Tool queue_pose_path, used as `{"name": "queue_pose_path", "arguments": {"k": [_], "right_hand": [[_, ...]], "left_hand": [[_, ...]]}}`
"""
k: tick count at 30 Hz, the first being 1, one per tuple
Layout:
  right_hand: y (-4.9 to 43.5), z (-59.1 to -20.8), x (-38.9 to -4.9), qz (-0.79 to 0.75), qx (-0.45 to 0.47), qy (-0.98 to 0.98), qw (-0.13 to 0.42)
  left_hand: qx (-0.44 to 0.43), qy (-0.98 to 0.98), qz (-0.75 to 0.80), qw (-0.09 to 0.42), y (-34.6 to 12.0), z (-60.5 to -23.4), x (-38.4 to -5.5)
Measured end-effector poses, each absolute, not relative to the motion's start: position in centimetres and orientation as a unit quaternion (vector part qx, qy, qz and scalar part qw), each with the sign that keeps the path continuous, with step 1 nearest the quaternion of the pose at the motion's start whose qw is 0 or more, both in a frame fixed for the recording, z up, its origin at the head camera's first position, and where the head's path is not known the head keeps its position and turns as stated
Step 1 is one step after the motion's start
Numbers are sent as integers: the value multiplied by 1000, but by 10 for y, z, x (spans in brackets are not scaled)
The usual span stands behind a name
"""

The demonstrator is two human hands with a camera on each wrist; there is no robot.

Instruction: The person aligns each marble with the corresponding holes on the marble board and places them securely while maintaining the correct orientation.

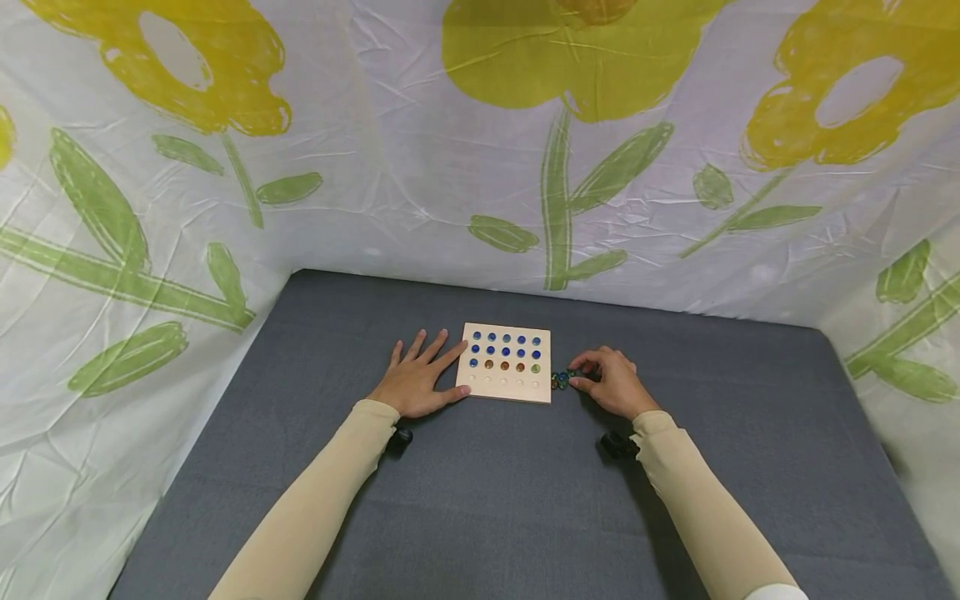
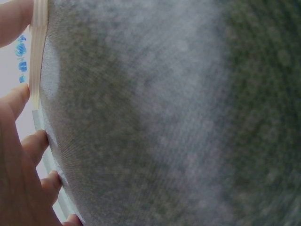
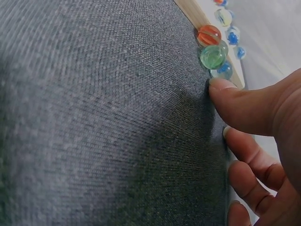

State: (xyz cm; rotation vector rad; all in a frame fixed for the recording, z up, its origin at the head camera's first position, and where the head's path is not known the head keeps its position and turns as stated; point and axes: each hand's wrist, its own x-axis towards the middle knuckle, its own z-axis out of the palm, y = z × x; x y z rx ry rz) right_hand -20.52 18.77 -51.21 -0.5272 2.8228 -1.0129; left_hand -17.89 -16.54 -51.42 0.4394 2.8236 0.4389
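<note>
A pale wooden board (image 1: pixel 504 392) lies flat on the dark grey cloth. Glass marbles (image 1: pixel 506 352) sit in its three far rows, mostly blue, with orange ones and a green one in the third. The nearest row shows bare hollows. My left hand (image 1: pixel 420 379), fingers spread, rests with thumb and index fingertips on the board's left edge. Beside the right edge lies a small cluster of loose marbles (image 1: pixel 561 381), orange, green and blue in the right wrist view. My right hand (image 1: pixel 611 383) is at this cluster, thumb tip (image 3: pixel 221 84) against a blue marble, forefinger apart from the thumb.
The grey cloth-covered table (image 1: pixel 495 492) stretches around the board on all sides. Behind it hangs a white sheet (image 1: pixel 405 183) printed with yellow flowers, which also closes off both sides. Dark wrist cameras (image 1: pixel 618 444) sit under both wrists, close to the cloth.
</note>
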Motion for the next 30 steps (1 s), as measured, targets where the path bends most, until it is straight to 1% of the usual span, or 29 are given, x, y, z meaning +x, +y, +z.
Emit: {"name": "queue_pose_path", "arguments": {"k": [15,23,30], "right_hand": [[186,-497,-192,-339,-166,925,40],[175,-492,-187,-360,-164,918,26],[161,-490,-182,-372,-170,912,23]], "left_hand": [[152,969,149,124,-166,-516,-179],[158,968,153,117,-167,-519,-180],[152,969,149,126,-166,-518,-180]]}}
